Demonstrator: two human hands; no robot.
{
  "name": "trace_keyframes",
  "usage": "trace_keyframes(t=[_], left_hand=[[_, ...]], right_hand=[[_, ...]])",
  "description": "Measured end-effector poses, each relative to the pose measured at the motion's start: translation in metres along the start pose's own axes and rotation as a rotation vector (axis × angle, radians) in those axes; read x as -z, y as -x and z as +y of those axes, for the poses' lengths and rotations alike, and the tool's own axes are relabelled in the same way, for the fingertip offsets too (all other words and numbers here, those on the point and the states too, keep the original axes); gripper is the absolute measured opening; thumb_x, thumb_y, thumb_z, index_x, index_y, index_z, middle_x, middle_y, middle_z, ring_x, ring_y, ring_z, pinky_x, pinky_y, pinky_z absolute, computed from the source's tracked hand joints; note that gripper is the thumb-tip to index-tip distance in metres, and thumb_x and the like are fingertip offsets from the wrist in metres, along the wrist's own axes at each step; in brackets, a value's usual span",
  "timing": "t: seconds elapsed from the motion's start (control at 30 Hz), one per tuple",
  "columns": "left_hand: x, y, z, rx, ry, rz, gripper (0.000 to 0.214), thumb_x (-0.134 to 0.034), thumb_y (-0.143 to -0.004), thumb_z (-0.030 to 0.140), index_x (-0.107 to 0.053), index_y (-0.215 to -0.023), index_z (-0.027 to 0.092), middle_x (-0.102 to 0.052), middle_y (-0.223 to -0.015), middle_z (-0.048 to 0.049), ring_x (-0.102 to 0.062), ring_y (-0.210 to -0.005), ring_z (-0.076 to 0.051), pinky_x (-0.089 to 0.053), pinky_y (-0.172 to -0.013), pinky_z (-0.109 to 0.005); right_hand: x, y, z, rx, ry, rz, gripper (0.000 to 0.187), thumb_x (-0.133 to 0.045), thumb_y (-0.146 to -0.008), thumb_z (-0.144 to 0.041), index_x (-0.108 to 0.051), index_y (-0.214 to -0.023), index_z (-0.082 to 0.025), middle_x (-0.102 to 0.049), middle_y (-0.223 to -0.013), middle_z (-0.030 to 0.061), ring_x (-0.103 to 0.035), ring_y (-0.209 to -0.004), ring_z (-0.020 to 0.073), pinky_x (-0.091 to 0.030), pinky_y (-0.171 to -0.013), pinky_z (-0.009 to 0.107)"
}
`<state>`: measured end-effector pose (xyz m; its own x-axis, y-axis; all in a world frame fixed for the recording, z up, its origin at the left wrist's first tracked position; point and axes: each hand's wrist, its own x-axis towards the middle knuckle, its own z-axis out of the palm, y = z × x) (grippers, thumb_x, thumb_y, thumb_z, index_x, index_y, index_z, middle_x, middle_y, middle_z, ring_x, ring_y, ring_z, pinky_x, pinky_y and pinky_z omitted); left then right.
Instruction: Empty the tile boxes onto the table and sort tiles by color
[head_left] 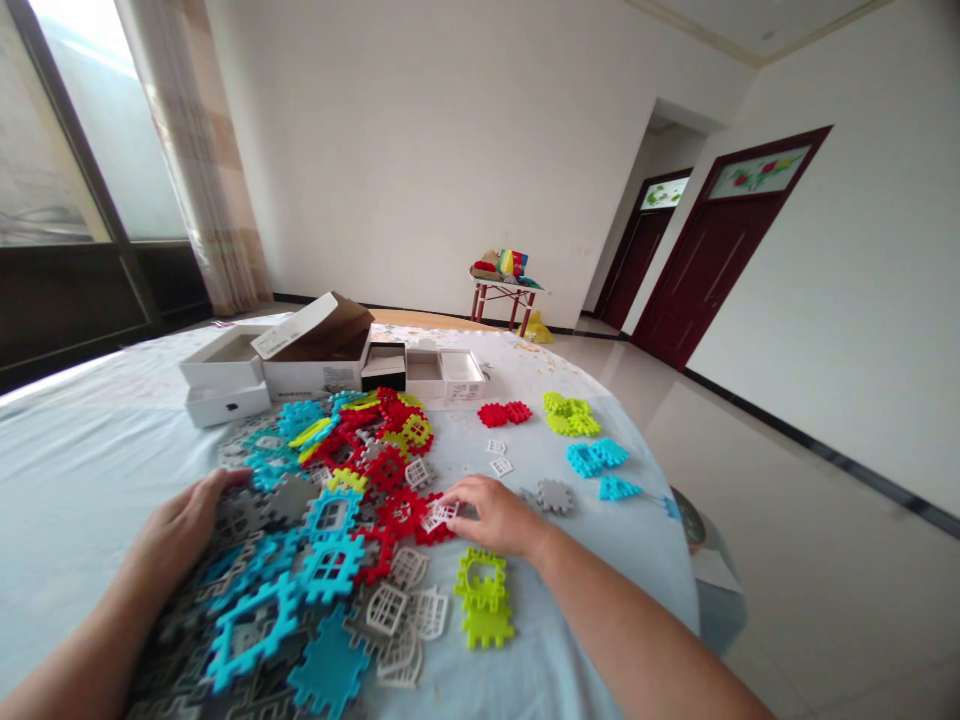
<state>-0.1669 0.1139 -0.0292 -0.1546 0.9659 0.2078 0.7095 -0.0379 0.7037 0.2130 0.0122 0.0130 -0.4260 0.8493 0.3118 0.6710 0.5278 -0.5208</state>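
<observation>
A large pile of notched plastic building pieces in red, blue, grey, lime and white spreads over the cloth. My right hand (495,515) is at the pile's right side, its thumb and fingers closed on a white window piece (439,516) above red pieces. My left hand (178,525) lies along the pile's left edge, fingers stretched out beside grey pieces (289,497); its fingertips are partly hidden. Blue window frames (330,568) lie between my hands. Nearer me are a solid blue piece (330,660) and loose white window pieces (429,612). Two lime pieces (486,625) lie below my right hand.
Behind the pile stand several boxes, including a white box with a raised lid (315,370). To the right are small groups of red (504,414), lime (571,414), blue (596,457) and grey pieces (553,496). The round table's edge (679,500) curves along the right.
</observation>
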Motion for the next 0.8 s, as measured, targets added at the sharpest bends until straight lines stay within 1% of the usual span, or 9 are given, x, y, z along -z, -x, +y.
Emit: trace_keyframes(t=[0.07, 0.13, 0.27, 0.37, 0.43, 0.5, 0.6, 0.67, 0.8], left_hand=[[0.001, 0.001, 0.001, 0.036, 0.029, -0.014, 0.062, -0.024, -0.079, 0.059, -0.066, -0.101, 0.018, -0.068, -0.102, -0.0069, -0.061, -0.098, -0.025, -0.041, -0.095, -0.042], [0.001, 0.002, 0.003, 0.067, 0.059, -0.026, 0.062, -0.026, -0.078, 0.059, -0.066, -0.101, 0.017, -0.067, -0.104, -0.0074, -0.060, -0.100, -0.025, -0.038, -0.098, -0.041], [0.001, 0.003, 0.005, 0.098, 0.091, -0.039, 0.063, -0.027, -0.077, 0.058, -0.065, -0.102, 0.015, -0.065, -0.107, -0.0091, -0.058, -0.103, -0.025, -0.037, -0.100, -0.039], [0.001, 0.003, 0.005, 0.105, 0.097, -0.045, 0.062, -0.028, -0.077, 0.058, -0.064, -0.102, 0.015, -0.064, -0.108, -0.0096, -0.057, -0.104, -0.026, -0.035, -0.100, -0.040], [0.001, 0.003, 0.005, 0.101, 0.098, -0.044, 0.062, -0.028, -0.077, 0.058, -0.065, -0.102, 0.015, -0.064, -0.109, -0.0097, -0.056, -0.105, -0.026, -0.035, -0.101, -0.040], [0.001, 0.003, 0.005, 0.095, 0.096, -0.040, 0.061, -0.028, -0.078, 0.057, -0.065, -0.102, 0.015, -0.064, -0.110, -0.0095, -0.056, -0.105, -0.026, -0.034, -0.101, -0.039], [0.002, 0.004, 0.005, 0.084, 0.097, -0.038, 0.060, -0.028, -0.079, 0.055, -0.064, -0.104, 0.015, -0.064, -0.110, -0.0090, -0.057, -0.103, -0.025, -0.035, -0.101, -0.039], [0.002, 0.004, 0.005, 0.080, 0.097, -0.034, 0.059, -0.029, -0.079, 0.055, -0.065, -0.104, 0.014, -0.065, -0.109, -0.0088, -0.058, -0.103, -0.026, -0.035, -0.100, -0.039], [0.002, 0.004, 0.003, 0.075, 0.095, -0.020, 0.059, -0.029, -0.079, 0.055, -0.065, -0.103, 0.015, -0.066, -0.106, -0.0082, -0.058, -0.101, -0.027, -0.036, -0.099, -0.042]], right_hand=[[0.006, 0.001, 0.006, -0.045, 0.023, 0.072, 0.025, -0.065, -0.073, -0.019, -0.065, -0.097, -0.021, -0.066, -0.094, 0.0030, -0.059, -0.084, 0.0147, -0.045, -0.082, 0.028], [0.013, 0.002, 0.017, -0.096, 0.057, 0.185, 0.026, -0.063, -0.074, -0.019, -0.064, -0.100, -0.021, -0.065, -0.096, 0.0036, -0.059, -0.084, 0.0151, -0.045, -0.082, 0.029], [0.022, 0.003, 0.048, -0.173, 0.185, 0.398, 0.029, -0.058, -0.077, -0.018, -0.061, -0.106, -0.018, -0.063, -0.105, 0.0076, -0.056, -0.096, 0.0193, -0.043, -0.089, 0.034], [0.024, 0.006, 0.062, -0.204, 0.294, 0.470, 0.032, -0.057, -0.078, -0.021, -0.060, -0.109, -0.017, -0.060, -0.113, 0.0107, -0.052, -0.107, 0.0232, -0.039, -0.094, 0.040], [0.023, 0.007, 0.060, -0.193, 0.309, 0.466, 0.032, -0.056, -0.078, -0.022, -0.061, -0.109, -0.018, -0.059, -0.114, 0.0110, -0.051, -0.108, 0.0233, -0.039, -0.095, 0.041], [0.021, 0.008, 0.051, -0.153, 0.271, 0.421, 0.029, -0.055, -0.079, -0.022, -0.062, -0.107, -0.018, -0.061, -0.112, 0.0097, -0.052, -0.106, 0.0217, -0.040, -0.094, 0.039], [0.016, 0.006, 0.029, -0.076, 0.158, 0.306, 0.023, -0.056, -0.080, -0.021, -0.063, -0.101, -0.020, -0.065, -0.103, 0.0065, -0.056, -0.100, 0.0182, -0.041, -0.092, 0.034], [0.010, 0.005, 0.014, -0.026, 0.091, 0.221, 0.022, -0.058, -0.079, -0.022, -0.064, -0.100, -0.021, -0.066, -0.101, 0.0051, -0.057, -0.098, 0.0169, -0.041, -0.091, 0.033], [-0.004, 0.002, -0.003, 0.080, 0.046, 0.056, 0.034, -0.064, -0.076, -0.026, -0.061, -0.108, -0.019, -0.063, -0.111, 0.0075, -0.055, -0.103, 0.0177, -0.038, -0.095, 0.033]])
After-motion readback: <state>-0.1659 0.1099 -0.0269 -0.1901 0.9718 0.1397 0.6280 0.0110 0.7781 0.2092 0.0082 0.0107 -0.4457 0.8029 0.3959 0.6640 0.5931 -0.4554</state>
